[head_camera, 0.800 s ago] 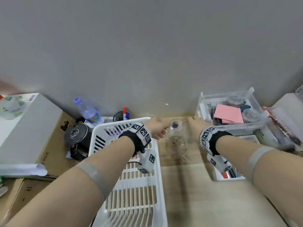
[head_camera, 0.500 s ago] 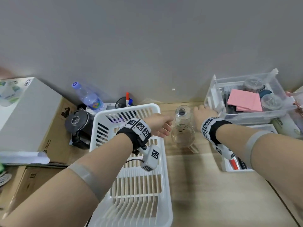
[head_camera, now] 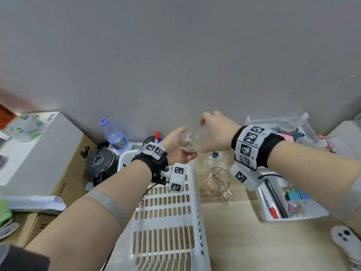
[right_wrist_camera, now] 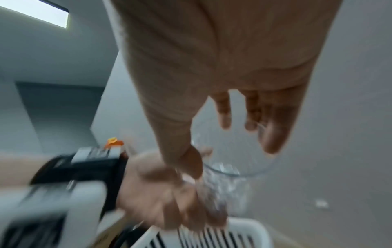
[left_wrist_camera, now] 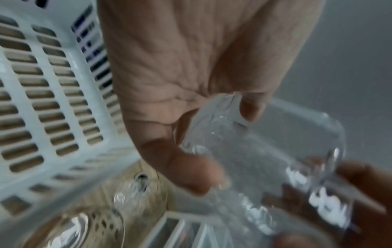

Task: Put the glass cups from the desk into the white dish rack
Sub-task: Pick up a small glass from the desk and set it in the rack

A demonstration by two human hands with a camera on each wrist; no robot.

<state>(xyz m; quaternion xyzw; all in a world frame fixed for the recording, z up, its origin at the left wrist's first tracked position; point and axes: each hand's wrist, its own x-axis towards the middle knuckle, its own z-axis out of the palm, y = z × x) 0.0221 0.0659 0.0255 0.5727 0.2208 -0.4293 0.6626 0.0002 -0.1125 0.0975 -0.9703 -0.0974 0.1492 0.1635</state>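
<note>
A clear glass cup [head_camera: 190, 140] is held in the air over the far right corner of the white dish rack [head_camera: 170, 212]. My left hand [head_camera: 185, 141] grips its lower end, with the thumb and fingers curled round it [left_wrist_camera: 254, 151]. My right hand [head_camera: 204, 133] holds the other end, its thumb and fingers round the rim [right_wrist_camera: 233, 151]. A second glass cup [head_camera: 214, 156] stands on the wooden desk [head_camera: 254, 247] just right of the rack. In front of that cup is a glass mug with a handle [head_camera: 217, 179]. The rack holds no cups.
Left of the rack are a water bottle [head_camera: 115, 137], a black appliance [head_camera: 99, 163] and cardboard boxes [head_camera: 64, 173]. On the right are a clear bin with pink notes [head_camera: 283, 130], a white stationery tray [head_camera: 289, 202] and a white device [head_camera: 343, 237]. The grey wall is close behind.
My right hand has lifted a glass cup from the back of the desk and moved it up and left. My left hand has risen and taken hold of the cup too.
</note>
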